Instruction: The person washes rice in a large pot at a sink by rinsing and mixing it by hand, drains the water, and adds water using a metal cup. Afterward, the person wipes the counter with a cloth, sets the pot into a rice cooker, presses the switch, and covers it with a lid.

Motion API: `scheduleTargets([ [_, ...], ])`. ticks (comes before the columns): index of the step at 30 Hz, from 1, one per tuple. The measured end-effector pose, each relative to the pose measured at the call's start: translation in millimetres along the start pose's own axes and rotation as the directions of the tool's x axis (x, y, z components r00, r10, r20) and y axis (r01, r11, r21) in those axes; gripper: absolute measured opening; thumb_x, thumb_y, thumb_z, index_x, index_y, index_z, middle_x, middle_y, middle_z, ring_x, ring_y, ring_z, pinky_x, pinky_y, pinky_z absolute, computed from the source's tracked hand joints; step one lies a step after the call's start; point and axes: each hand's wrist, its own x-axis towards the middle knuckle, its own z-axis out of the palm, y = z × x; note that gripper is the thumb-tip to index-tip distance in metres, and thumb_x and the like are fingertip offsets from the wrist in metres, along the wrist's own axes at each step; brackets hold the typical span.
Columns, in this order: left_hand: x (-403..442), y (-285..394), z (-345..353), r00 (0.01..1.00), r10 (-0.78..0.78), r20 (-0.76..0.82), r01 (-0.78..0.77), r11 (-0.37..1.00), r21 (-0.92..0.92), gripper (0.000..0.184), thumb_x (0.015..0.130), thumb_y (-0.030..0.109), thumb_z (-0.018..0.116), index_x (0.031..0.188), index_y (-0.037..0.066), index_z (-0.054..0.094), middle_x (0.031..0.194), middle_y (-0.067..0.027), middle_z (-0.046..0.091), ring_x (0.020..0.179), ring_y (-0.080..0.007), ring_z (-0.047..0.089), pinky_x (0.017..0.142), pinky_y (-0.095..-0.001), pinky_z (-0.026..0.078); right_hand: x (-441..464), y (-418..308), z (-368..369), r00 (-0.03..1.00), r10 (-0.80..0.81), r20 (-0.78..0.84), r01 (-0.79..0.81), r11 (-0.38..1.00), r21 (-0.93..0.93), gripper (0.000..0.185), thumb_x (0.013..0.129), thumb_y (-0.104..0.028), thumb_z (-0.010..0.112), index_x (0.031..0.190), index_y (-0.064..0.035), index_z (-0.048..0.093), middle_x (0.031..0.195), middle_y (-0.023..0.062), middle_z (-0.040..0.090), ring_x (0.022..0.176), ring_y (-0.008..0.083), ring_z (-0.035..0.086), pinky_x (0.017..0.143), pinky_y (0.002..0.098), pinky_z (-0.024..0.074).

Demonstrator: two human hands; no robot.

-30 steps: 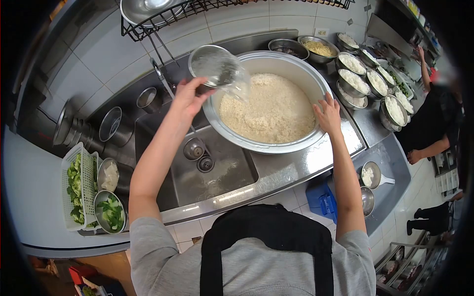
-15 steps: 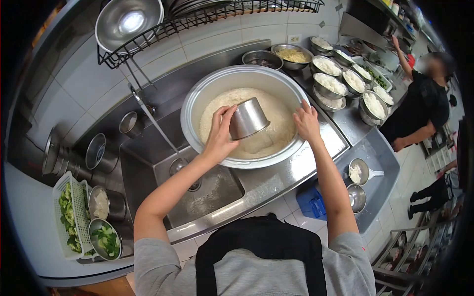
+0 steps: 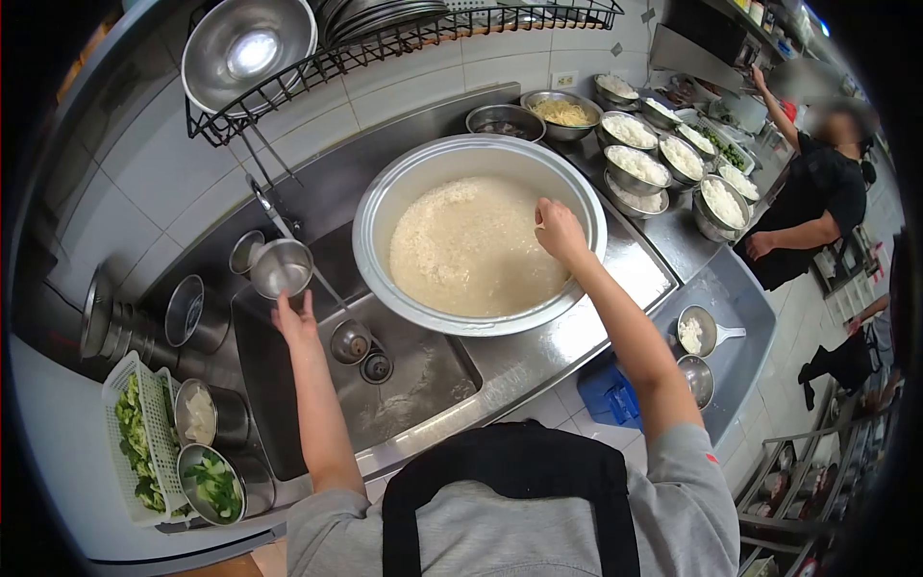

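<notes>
The big pot (image 3: 471, 156) holds pale grains (image 3: 457, 240) in cloudy liquid and stands on the steel desk (image 3: 524, 358). The right hand (image 3: 562, 231) is clenched above its right part, fingers curled in; whether anything is inside them, I cannot tell. Left of the big pot, the left hand (image 3: 296, 322) grasps a metal cup (image 3: 282, 267) — its mouth faces up, and no contents can be made out. The sink (image 3: 418, 399) is below and left of the pot.

Farther left of it are a white basket (image 3: 165, 438) of broccoli, a bowl of leafy greens (image 3: 212, 484) and a container of white pieces (image 3: 199, 413). Lower right of the pot, a grey tub (image 3: 756, 313) holds a handled bowl (image 3: 705, 332) with some white food inside.

Beyond the pot sit a bowl of yellow shreds (image 3: 562, 112) and a dark-filled bowl (image 3: 505, 123); to its upper right, bowls of white rice (image 3: 636, 168) cluster — some stacked. Above it, a wire rack (image 3: 413, 45) hangs against tiles. Far right of the pot stands a person in black (image 3: 827, 197).
</notes>
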Motion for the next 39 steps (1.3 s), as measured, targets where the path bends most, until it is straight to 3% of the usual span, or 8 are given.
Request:
scheduleTargets([
  [4, 81.3, -58.1, -84.0, 0.885, -0.462, -0.061, 0.457, 0.886, -0.079, 0.016, 0.068, 0.015, 0.062, 0.078, 0.008, 0.053, 0.079, -0.0068, 0.054, 0.077, -0.0216, 0.053, 0.072, -0.0415, 0.048, 12.9, 14.7, 26.5, 0.999, -0.001, 0.049, -0.004, 0.993, 0.118, 0.014, 0.058, 0.001, 0.050, 0.069, -0.0035, 0.058, 0.071, 0.0205, 0.057, 0.072, 0.0356, 0.056, 0.066, 0.0411, 0.0450],
  [11, 32.4, -79.3, -70.9, 0.741, -0.555, -0.378, 0.554, 0.823, -0.123, 0.035, 0.064, 0.017, 0.066, 0.095, 0.010, 0.049, 0.098, -0.0060, 0.050, 0.093, -0.0241, 0.048, 0.077, -0.0427, 0.047, 15.8, 29.3, 18.6, 0.954, 0.142, 0.264, -0.221, 0.929, 0.297, 0.005, 0.057, -0.001, 0.053, 0.061, -0.0030, 0.054, 0.060, 0.0150, 0.057, 0.059, 0.0251, 0.059, 0.054, 0.0323, 0.0457],
  [16, 62.5, -81.1, -92.9, 0.886, -0.453, -0.102, 0.461, 0.885, 0.070, 0.036, 0.064, 0.021, 0.065, 0.097, 0.011, 0.052, 0.106, -0.0083, 0.048, 0.105, -0.0314, 0.038, 0.077, -0.0399, 0.049, 14.6, 31.7, 26.2, 0.936, 0.136, 0.326, -0.221, 0.945, 0.240, 0.008, 0.059, -0.001, 0.049, 0.063, -0.0033, 0.056, 0.061, 0.0141, 0.058, 0.056, 0.0223, 0.060, 0.053, 0.0322, 0.0461],
  [22, 78.4, -79.3, -89.4, 0.869, -0.482, -0.115, 0.489, 0.871, 0.046, 0.043, 0.064, 0.022, 0.065, 0.103, 0.010, 0.051, 0.116, -0.0119, 0.041, 0.113, -0.0397, 0.025, 0.075, -0.0365, 0.051, 10.7, 25.3, 19.3, 0.922, 0.178, 0.343, -0.245, 0.955, 0.165, 0.013, 0.059, 0.000, 0.048, 0.068, -0.0037, 0.058, 0.064, 0.0131, 0.060, 0.059, 0.0245, 0.060, 0.056, 0.0330, 0.0467],
  [25, 52.2, -68.0, -67.9, 0.839, -0.515, -0.177, 0.522, 0.853, -0.005, 0.041, 0.064, 0.016, 0.064, 0.102, 0.009, 0.050, 0.109, -0.0087, 0.047, 0.105, -0.0299, 0.041, 0.079, -0.0389, 0.048, 8.9, 18.2, 12.7, 0.916, 0.191, 0.353, -0.249, 0.960, 0.126, 0.015, 0.059, 0.000, 0.048, 0.070, -0.0043, 0.058, 0.066, 0.0129, 0.060, 0.063, 0.0257, 0.060, 0.057, 0.0332, 0.0467],
  [27, 30.8, -65.5, -57.5, 0.840, -0.517, -0.162, 0.524, 0.852, -0.003, 0.049, 0.059, 0.018, 0.069, 0.103, 0.007, 0.049, 0.118, -0.0147, 0.038, 0.113, -0.0447, 0.019, 0.072, -0.0347, 0.054, 9.1, 17.7, 13.9, 0.914, 0.195, 0.355, -0.243, 0.965, 0.096, 0.016, 0.059, 0.001, 0.048, 0.070, -0.0046, 0.058, 0.068, 0.0129, 0.060, 0.065, 0.0262, 0.059, 0.058, 0.0334, 0.0467],
  [30, 41.1, -73.4, -65.1, 0.809, -0.568, -0.152, 0.573, 0.819, -0.015, 0.055, 0.057, 0.018, 0.070, 0.106, 0.007, 0.046, 0.121, -0.0165, 0.033, 0.115, -0.0440, 0.017, 0.071, -0.0353, 0.054, 10.0, 20.1, 16.7, 0.905, 0.213, 0.369, -0.255, 0.964, 0.069, 0.017, 0.059, 0.000, 0.049, 0.071, -0.0052, 0.059, 0.072, 0.0135, 0.061, 0.069, 0.0273, 0.059, 0.060, 0.0341, 0.0467],
  [39, 41.7, -72.3, -49.3, 0.771, -0.603, -0.203, 0.608, 0.793, -0.046, 0.052, 0.060, 0.023, 0.067, 0.106, 0.010, 0.046, 0.115, -0.0174, 0.035, 0.107, -0.0409, 0.027, 0.070, -0.0365, 0.053, 11.8, 23.6, 25.1, 0.976, 0.144, 0.166, -0.161, 0.983, 0.090, 0.013, 0.057, -0.002, 0.050, 0.067, -0.0039, 0.058, 0.069, 0.0159, 0.059, 0.070, 0.0312, 0.058, 0.062, 0.0363, 0.0456],
])
